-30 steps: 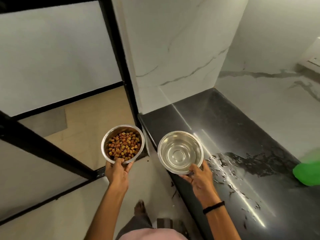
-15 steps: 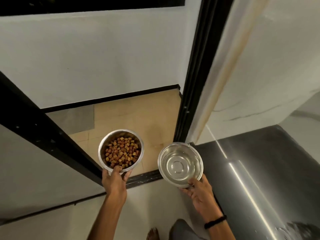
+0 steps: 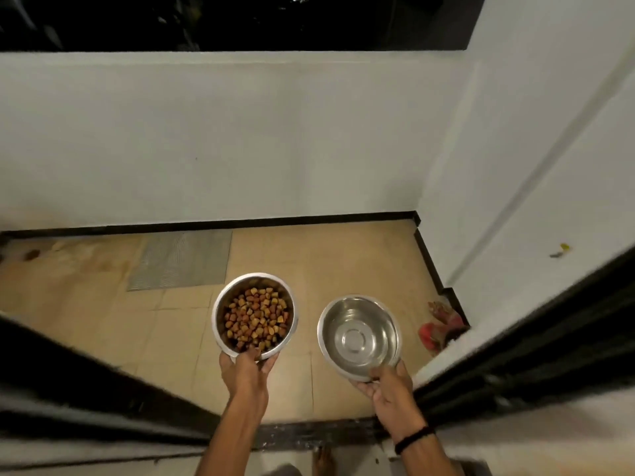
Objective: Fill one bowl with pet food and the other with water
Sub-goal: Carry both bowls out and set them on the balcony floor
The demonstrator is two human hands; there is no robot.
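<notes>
The left hand point(image 3: 248, 371) pinches the kibble bowl point(image 3: 254, 316) by its near rim; the right hand point(image 3: 388, 384) likewise grips the water bowl point(image 3: 359, 336). Either bowl could tip forward and spill onto the floor point(image 3: 343, 266).

Both bare forearms reach forward side by side from the bottom of the view, well apart. The left hand point(image 3: 246, 372) is closed at the near rim of what it holds, thumb hooked over the edge and fingers underneath. The right hand point(image 3: 389, 386), a dark band at its wrist, grips likewise, thumb on top.
</notes>
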